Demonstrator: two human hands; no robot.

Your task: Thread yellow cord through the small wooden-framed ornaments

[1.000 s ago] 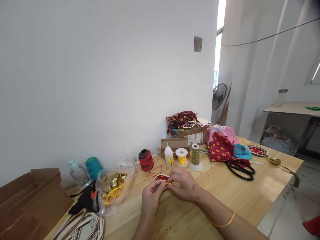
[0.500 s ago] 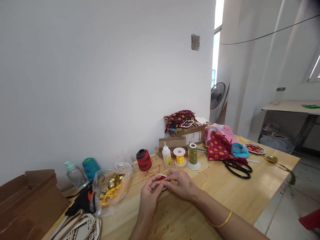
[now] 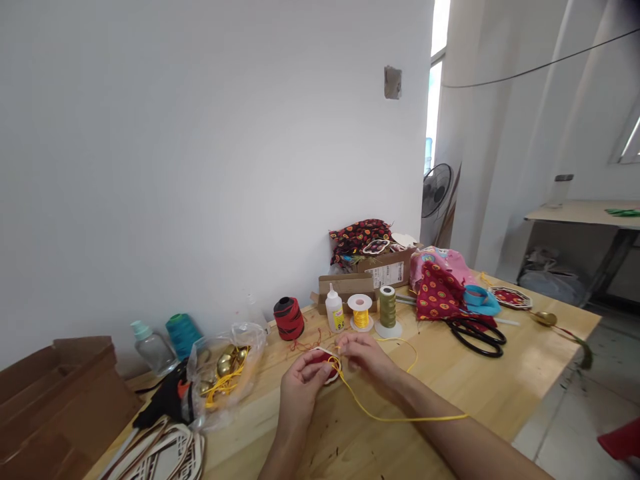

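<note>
The left hand [image 3: 303, 381] has thumb and fingertips pressed together on the yellow cord [image 3: 383, 419], just where it curls into a small loop. Directly under that pinch lies the red panel [image 3: 333, 375], its pale rim showing past the fingertips and its other side covered by them. The right hand [image 3: 367, 357] is just beyond and to the right of the pinch, fingertips drawn narrow; whether they hold a cord end I cannot tell.

For neat handling, I'd pin the loop flat with those 2 left fingertips and let only the right hand draw, slowly and evenly (a jerk would likely collapse so small a loop). The long strand sweeps from the grip to the right forearm, so slack there could snag. The yellow spool [image 3: 361, 319] and glue bottle [image 3: 335, 313] stand near, beyond the right hand.
</note>
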